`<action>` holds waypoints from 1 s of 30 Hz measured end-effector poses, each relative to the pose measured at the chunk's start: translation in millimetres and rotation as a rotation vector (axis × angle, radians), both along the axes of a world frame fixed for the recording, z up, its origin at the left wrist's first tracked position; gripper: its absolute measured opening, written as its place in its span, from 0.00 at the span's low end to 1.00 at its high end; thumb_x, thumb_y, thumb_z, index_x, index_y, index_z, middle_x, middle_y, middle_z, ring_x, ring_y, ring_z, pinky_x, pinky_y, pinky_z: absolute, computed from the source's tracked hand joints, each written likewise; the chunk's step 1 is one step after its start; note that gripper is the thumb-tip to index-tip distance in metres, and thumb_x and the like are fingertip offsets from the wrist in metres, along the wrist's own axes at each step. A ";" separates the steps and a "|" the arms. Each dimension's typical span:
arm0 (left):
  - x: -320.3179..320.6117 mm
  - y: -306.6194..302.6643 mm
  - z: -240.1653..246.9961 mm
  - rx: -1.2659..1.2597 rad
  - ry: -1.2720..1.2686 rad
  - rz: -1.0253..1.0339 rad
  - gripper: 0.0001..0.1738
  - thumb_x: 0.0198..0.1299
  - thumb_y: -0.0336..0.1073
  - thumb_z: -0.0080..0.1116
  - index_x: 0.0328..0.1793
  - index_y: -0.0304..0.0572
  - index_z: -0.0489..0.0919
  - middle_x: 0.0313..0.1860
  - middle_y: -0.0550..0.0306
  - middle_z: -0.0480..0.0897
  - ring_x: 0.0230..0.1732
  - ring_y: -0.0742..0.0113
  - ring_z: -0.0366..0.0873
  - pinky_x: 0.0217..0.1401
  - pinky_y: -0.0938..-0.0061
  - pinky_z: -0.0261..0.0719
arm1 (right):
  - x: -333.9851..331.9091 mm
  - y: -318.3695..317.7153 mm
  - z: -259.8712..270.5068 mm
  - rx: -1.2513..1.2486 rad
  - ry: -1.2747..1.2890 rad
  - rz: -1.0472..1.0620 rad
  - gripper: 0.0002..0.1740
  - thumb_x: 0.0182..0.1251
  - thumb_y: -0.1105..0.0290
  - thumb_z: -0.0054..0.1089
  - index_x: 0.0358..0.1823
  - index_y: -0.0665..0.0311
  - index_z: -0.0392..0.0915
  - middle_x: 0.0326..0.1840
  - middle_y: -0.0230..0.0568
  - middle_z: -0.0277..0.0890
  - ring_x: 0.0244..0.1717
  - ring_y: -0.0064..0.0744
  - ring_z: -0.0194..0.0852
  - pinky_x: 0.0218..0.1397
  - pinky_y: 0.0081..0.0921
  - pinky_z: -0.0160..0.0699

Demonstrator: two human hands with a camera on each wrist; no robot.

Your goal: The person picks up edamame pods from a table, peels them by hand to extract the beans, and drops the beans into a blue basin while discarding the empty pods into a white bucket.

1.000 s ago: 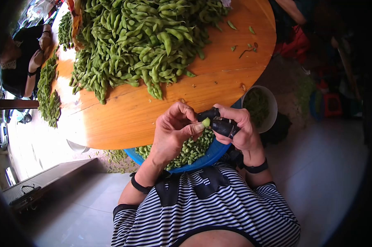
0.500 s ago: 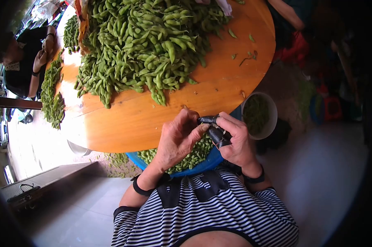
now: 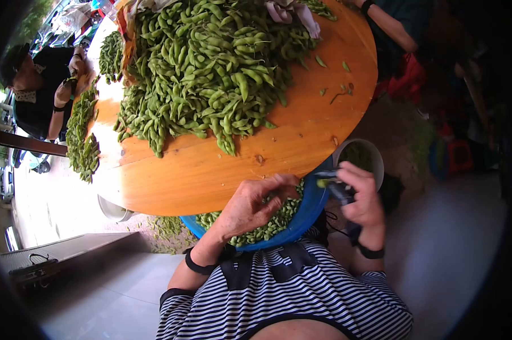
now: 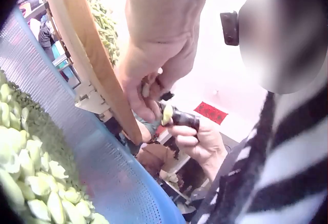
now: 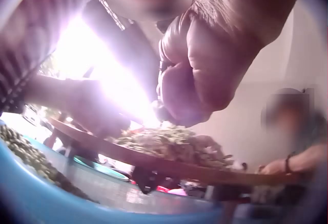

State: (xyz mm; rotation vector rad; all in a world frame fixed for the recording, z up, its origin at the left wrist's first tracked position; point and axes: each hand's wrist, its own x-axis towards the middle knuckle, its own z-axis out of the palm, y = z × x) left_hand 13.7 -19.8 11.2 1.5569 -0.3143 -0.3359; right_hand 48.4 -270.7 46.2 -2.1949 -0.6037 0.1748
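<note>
My left hand (image 3: 259, 207) hangs over the blue basin (image 3: 318, 198) of shelled green beans (image 3: 267, 229), its fingers bent and the thumb apart from the index finger. Small pale bits show among those fingers in the left wrist view; I cannot tell whether the hand holds them. To the right, my blurred right hand (image 3: 362, 195) pinches a green bean pod (image 3: 323, 183) between black-wrapped fingertips (image 3: 342, 194). That pod is yellow-green in the left wrist view, beside the black wrap (image 4: 185, 119). A large heap of unshelled pods (image 3: 210, 73) lies on the table beyond the hands.
The round wooden table (image 3: 301, 136) overhangs the basin's far side. A white bucket (image 3: 376, 164) with green matter stands at right. More pods (image 3: 83, 136) lie along the left edge, near another person (image 3: 40, 96). A pale cloth (image 3: 301, 17) lies by the heap.
My hands were together at the pod and have come apart. The right hand has moved right with a pod in its fingers; the left stays over the basin, slightly lower in view.
</note>
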 end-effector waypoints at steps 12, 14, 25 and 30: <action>78.5 -6.7 -12.3 1.116 -0.620 0.688 0.06 0.53 0.32 0.63 0.37 0.41 0.80 0.37 0.51 0.74 0.43 0.51 0.73 0.45 0.59 0.73 | 10.3 -40.1 -5.8 -0.241 -0.014 -0.243 0.19 0.41 0.85 0.50 0.40 0.73 0.72 0.34 0.56 0.71 0.37 0.60 0.71 0.39 0.35 0.71; 74.8 -6.0 -12.2 1.117 -0.617 0.679 0.06 0.52 0.32 0.62 0.34 0.41 0.78 0.38 0.50 0.73 0.45 0.50 0.71 0.46 0.58 0.72 | 12.1 -28.4 -3.0 -0.198 -0.014 -0.232 0.19 0.41 0.85 0.50 0.40 0.73 0.72 0.33 0.55 0.71 0.36 0.59 0.71 0.39 0.34 0.71; 27.5 9.7 0.7 0.009 0.145 0.407 0.06 0.60 0.26 0.61 0.43 0.36 0.79 0.31 0.68 0.79 0.34 0.81 0.74 0.37 0.83 0.72 | 13.4 56.6 -9.7 0.446 0.442 -0.168 0.19 0.45 0.81 0.37 0.36 0.76 0.77 0.18 0.30 0.66 0.18 0.15 0.61 0.22 0.14 0.61; 18.3 2.5 -2.1 -0.127 0.260 0.381 0.06 0.63 0.29 0.61 0.43 0.33 0.81 0.36 0.65 0.81 0.41 0.80 0.75 0.45 0.82 0.74 | 14.1 63.0 -16.1 0.589 0.579 -0.054 0.08 0.59 0.81 0.46 0.35 0.70 0.76 0.20 0.27 0.68 0.21 0.11 0.64 0.22 0.14 0.63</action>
